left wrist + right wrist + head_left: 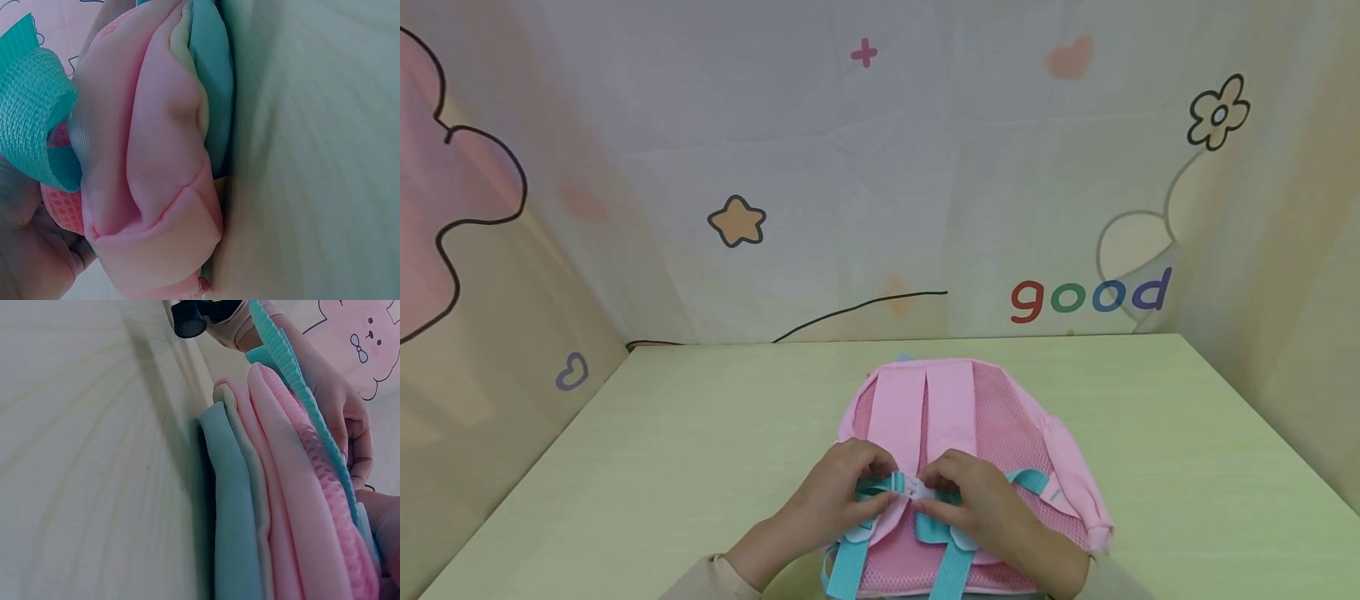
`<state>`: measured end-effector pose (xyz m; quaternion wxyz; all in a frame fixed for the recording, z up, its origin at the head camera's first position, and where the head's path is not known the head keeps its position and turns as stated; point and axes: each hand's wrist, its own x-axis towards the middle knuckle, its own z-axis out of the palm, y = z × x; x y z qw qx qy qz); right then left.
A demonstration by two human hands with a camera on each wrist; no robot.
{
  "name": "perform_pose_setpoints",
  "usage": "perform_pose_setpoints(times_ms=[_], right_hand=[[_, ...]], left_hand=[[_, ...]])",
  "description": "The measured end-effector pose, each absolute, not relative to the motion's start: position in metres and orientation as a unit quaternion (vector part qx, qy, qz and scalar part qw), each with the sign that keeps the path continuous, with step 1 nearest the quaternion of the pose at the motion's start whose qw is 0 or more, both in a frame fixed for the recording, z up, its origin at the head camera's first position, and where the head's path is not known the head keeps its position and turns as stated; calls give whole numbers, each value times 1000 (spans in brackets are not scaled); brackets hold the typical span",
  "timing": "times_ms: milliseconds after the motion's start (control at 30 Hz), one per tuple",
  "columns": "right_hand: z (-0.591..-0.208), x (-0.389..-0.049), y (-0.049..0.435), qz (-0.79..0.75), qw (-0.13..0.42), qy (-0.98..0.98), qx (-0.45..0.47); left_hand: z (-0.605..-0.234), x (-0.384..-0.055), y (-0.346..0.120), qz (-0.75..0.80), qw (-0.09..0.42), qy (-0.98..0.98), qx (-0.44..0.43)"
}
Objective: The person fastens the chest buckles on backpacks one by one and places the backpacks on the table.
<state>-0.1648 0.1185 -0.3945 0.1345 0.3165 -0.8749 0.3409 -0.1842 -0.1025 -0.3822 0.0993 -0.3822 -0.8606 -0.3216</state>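
A pink backpack [1003,417] lies on the table with its mesh back and shoulder straps facing up. Over the middle of it, a white plastic buckle [914,487] joins teal webbing. My left hand [838,496] pinches the buckle's left end and its webbing between thumb and fingers. From the other side, my right hand [981,504] pinches the right part of the buckle, which its fingers partly cover. A loop of teal strap [31,106] stands up beside the pink side panel in the left wrist view, with part of the left hand [31,250] below it.
The pale green table [662,450] extends around the backpack. Teal adjusting straps [848,567] hang toward the near edge. Behind the table rises a printed curtain [820,150]. In the right wrist view, a black device [189,319] sits on the left wrist.
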Motion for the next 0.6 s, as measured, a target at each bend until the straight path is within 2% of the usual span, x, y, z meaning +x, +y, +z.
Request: perform_pose_setpoints(times_ms=[600], right_hand=[[-397, -166, 118, 328, 144, -874, 329]], left_hand=[[-382, -182, -101, -314, 90, -867, -375]])
